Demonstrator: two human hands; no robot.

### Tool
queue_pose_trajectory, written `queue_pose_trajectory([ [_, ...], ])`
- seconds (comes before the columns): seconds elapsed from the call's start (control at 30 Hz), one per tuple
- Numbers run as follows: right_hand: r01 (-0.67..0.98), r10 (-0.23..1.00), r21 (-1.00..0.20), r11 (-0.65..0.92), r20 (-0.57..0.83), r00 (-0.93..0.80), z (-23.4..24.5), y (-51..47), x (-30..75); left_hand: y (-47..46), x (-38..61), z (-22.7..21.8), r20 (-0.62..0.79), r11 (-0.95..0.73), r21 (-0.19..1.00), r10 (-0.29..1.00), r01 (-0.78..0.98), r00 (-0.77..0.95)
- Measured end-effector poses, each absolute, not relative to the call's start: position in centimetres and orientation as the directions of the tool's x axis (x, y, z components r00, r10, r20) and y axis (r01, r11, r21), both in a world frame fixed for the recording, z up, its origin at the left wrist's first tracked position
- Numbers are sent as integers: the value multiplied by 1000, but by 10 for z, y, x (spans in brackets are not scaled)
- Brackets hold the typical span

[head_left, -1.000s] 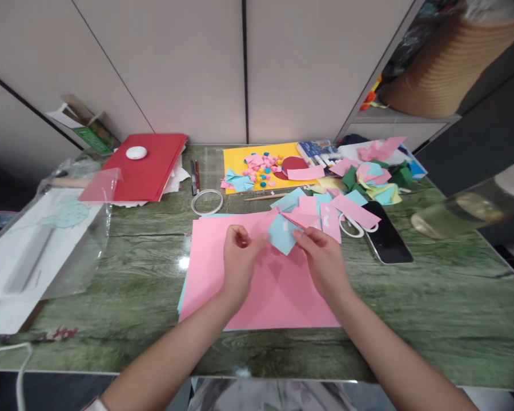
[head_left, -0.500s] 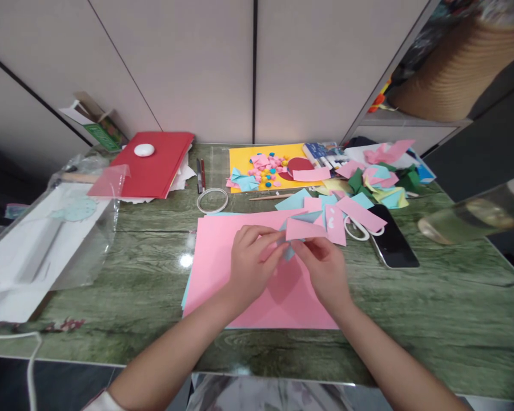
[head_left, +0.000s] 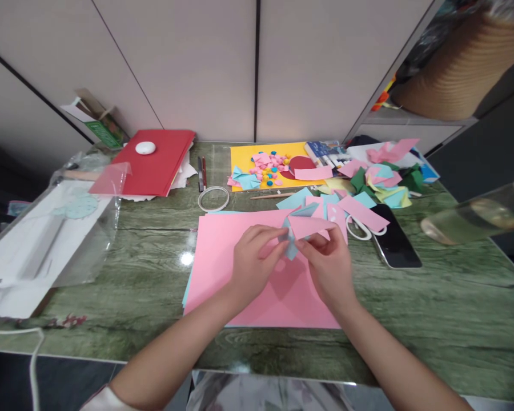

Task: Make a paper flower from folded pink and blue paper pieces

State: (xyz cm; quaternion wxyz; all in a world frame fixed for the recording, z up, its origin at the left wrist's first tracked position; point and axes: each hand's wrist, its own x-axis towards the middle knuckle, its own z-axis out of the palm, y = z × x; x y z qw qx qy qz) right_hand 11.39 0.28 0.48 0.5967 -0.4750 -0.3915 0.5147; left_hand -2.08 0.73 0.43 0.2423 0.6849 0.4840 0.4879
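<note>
My left hand [head_left: 257,257] pinches the left side of a folded light-blue paper piece [head_left: 292,249] between thumb and fingers. From the right, my right hand [head_left: 329,260] is closed on a pink paper strip [head_left: 310,226] that joins or lies against the blue piece; I cannot tell how the two are attached. Both hands hover over a stack of pink paper sheets [head_left: 223,268], with blue sheets [head_left: 187,291] showing at its left edge. Just behind the hands lie cut pink and blue paper pieces [head_left: 293,200] and white-handled scissors [head_left: 360,229], partly covered by a pink strip.
A black phone [head_left: 397,242] and a clear bottle [head_left: 462,220] are at the right. Behind are a yellow sheet [head_left: 242,154] bearing small paper balls, a tape roll [head_left: 213,198], pens [head_left: 202,171] and a red folder [head_left: 154,165]. A plastic sleeve [head_left: 89,251] lies at left.
The pink strip has tilted, its right end now held higher by my right hand's fingers. My left hand keeps nearly the same place on the blue paper.
</note>
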Motion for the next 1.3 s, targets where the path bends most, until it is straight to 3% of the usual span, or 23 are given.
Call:
queue_pose_trajectory([
  [0.2,-64,955,-990,129,106,277,7,-2,110,8,-22,1,539,-501,712,839,492,73],
  [0.43,46,921,-965,257,259,291,7,-6,106,7,-23,4,487,-471,743,868,476,99],
  [0.8,78,926,-961,264,275,257,5,-5,107,10,-25,4,453,-434,791,889,432,62],
  [0.97,0,951,-983,186,180,251,8,-3,109,10,-23,6,357,-339,878,934,338,10],
  [1.1,-130,978,-987,94,67,196,6,1,114,15,-20,6,177,-173,982,983,80,-49],
  [1.2,-196,992,-980,36,11,127,4,4,117,19,-18,4,35,-36,996,999,-78,-14],
  [1.3,-202,994,-979,-9,-31,106,4,6,118,20,-19,2,-5,5,996,1000,-88,-2],
])
